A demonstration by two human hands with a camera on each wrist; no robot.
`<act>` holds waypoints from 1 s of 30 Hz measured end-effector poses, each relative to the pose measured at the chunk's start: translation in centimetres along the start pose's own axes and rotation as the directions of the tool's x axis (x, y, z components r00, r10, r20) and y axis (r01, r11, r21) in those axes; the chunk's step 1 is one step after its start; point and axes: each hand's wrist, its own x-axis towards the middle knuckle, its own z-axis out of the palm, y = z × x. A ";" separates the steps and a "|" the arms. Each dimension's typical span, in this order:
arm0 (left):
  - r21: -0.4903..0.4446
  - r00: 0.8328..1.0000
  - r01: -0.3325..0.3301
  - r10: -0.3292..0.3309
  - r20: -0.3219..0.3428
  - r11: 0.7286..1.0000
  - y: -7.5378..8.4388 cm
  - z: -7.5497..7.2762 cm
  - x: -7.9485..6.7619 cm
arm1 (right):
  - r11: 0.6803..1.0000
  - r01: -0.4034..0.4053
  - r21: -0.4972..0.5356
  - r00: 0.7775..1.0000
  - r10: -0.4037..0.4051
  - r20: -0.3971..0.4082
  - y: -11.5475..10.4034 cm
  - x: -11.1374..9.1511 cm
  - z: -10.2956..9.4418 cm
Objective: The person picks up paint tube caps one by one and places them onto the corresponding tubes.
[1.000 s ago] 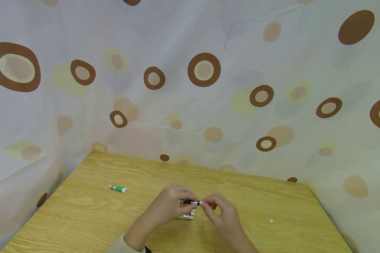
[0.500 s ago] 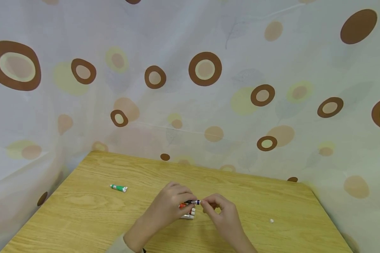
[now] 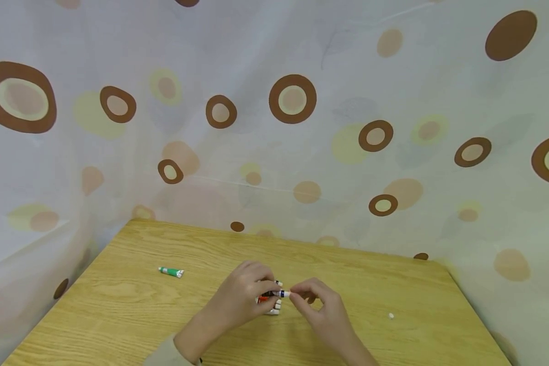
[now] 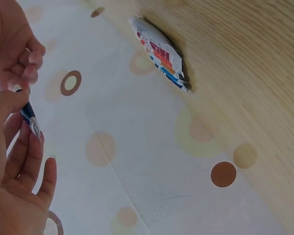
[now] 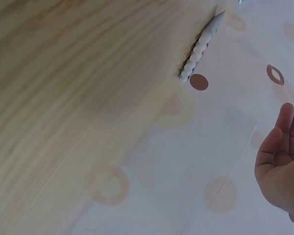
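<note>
My left hand (image 3: 240, 297) pinches a small dark blue paint tube (image 4: 29, 115) between thumb and fingers, above the table. At the tube's white-capped end, my right hand (image 3: 322, 312) pinches with thumb and forefinger. The right wrist view shows only part of the right hand (image 5: 284, 166), with what it holds cut off. Beneath the hands lies a row of several paint tubes (image 4: 161, 54) side by side, partly hidden by the left hand in the head view. Their white caps (image 5: 198, 51) show in the right wrist view.
A green paint tube (image 3: 171, 272) lies apart on the left of the wooden table (image 3: 119, 315). On the right rests a small loose white cap (image 3: 391, 316). A white sheet with brown and yellow circles (image 3: 256, 152) hangs behind the table.
Both hands stay at the tube, with small finger shifts. The left hand has moved slightly, so another capped tube in the row now shows beyond its fingers. The head view has shifted slightly.
</note>
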 end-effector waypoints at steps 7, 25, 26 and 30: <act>0.011 0.990 0.070 -0.070 0.122 0.998 -0.2 -0.2 -0.6 | 0.996 -0.004 -0.084 1.000 0.004 0.003 0.8 -0.8 -1.2; 0.021 0.901 0.142 -0.138 0.411 0.990 -0.5 0.8 -1.9 | 0.962 -0.049 -0.267 0.998 0.034 -0.061 4.8 -2.7 -5.4; 0.017 0.894 0.148 -0.141 0.426 0.989 -0.5 0.9 -1.9 | 0.959 -0.052 -0.279 0.997 0.036 -0.062 4.9 -2.8 -5.7; 0.001 0.863 0.179 -0.157 0.481 0.984 -0.4 1.0 -1.9 | 0.944 -0.087 -0.319 0.996 0.072 -0.057 5.4 -3.0 -6.8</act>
